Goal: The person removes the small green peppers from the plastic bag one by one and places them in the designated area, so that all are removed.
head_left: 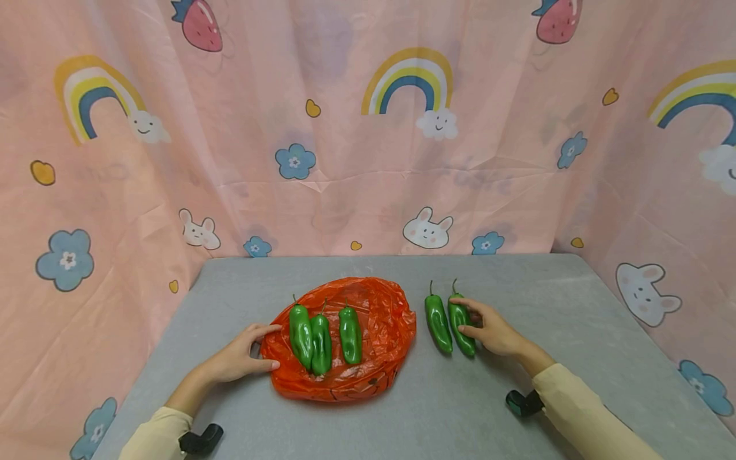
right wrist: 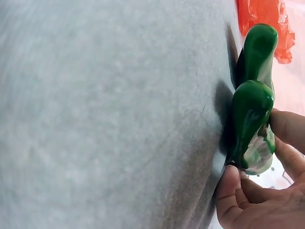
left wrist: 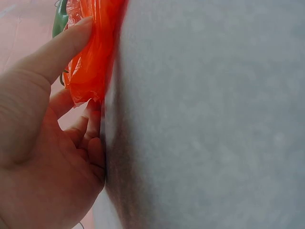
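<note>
Three green chili peppers [head_left: 350, 335] lie on a crumpled red plastic bag [head_left: 379, 319], stems pointing away. My left hand [head_left: 247, 351] holds the bag's left edge, thumb on the near side and fingers farther back; the left wrist view shows its thumb [left wrist: 71, 40] against the red plastic. To the bag's right, two more peppers lie side by side. My right hand [head_left: 491, 327] grips the right one, a green pepper [head_left: 460, 319], between thumb and fingers. The other pepper [head_left: 438, 322] lies just left of it, untouched. In the right wrist view the gripped pepper [right wrist: 252, 102] is close to the tabletop.
The grey table [head_left: 402, 421] reaches back to a pink curtain [head_left: 345, 211] printed with rainbows, rabbits and flowers. Similar curtain hangs at both sides. A dark wrist device [head_left: 201, 439] sits on the left forearm and another wrist device [head_left: 524, 403] on the right.
</note>
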`<action>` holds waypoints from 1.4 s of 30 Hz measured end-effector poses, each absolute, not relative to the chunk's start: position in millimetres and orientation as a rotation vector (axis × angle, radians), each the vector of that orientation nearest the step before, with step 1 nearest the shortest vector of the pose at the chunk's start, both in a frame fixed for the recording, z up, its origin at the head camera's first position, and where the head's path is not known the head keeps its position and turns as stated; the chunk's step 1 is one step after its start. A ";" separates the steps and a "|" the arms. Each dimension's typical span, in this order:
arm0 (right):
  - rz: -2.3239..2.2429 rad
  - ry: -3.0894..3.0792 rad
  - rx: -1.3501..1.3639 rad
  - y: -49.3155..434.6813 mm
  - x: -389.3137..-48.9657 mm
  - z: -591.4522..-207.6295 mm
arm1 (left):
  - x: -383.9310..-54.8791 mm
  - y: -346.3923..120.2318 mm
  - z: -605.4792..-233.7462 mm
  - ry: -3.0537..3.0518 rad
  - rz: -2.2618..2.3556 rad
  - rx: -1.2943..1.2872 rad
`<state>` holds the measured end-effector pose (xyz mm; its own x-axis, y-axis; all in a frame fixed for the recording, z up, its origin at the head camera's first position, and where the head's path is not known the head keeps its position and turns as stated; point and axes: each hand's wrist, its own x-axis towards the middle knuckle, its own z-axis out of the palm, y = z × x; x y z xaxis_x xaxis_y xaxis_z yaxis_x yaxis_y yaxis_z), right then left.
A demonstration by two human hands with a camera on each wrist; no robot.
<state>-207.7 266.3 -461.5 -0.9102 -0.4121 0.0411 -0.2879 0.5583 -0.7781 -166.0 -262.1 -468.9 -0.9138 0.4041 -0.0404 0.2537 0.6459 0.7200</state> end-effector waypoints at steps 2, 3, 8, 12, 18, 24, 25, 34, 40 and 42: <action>-1.276 2.646 -0.590 266.4 -208.0 -461.9 | -166.0 -262.4 -469.3 2.671 1.118 0.538; -1.269 2.652 -0.583 266.4 -208.6 -462.4 | -166.2 -262.6 -469.7 2.672 1.117 0.537; -1.263 2.648 -0.537 264.1 -208.9 -460.9 | -167.4 -262.9 -470.9 2.668 1.114 0.528; -1.261 2.643 -0.538 264.4 -208.2 -459.5 | -167.8 -262.0 -470.8 2.661 1.116 0.527; -1.249 2.643 -0.524 265.5 -209.0 -458.4 | -168.3 -260.9 -469.3 2.667 1.128 0.540; -1.226 2.663 -0.505 266.0 -208.6 -456.5 | -168.8 -260.9 -469.3 2.674 1.121 0.548; -1.223 2.668 -0.500 265.9 -208.5 -456.2 | -168.8 -261.0 -469.6 2.676 1.119 0.549; -1.215 2.659 -0.495 267.7 -207.9 -455.1 | -168.6 -262.9 -472.2 2.682 1.110 0.549; -1.232 2.641 -0.481 268.7 -207.2 -452.5 | -168.7 -263.6 -472.8 2.672 1.112 0.544; -1.235 2.643 -0.468 269.4 -207.2 -451.4 | -168.3 -263.5 -472.6 2.673 1.112 0.545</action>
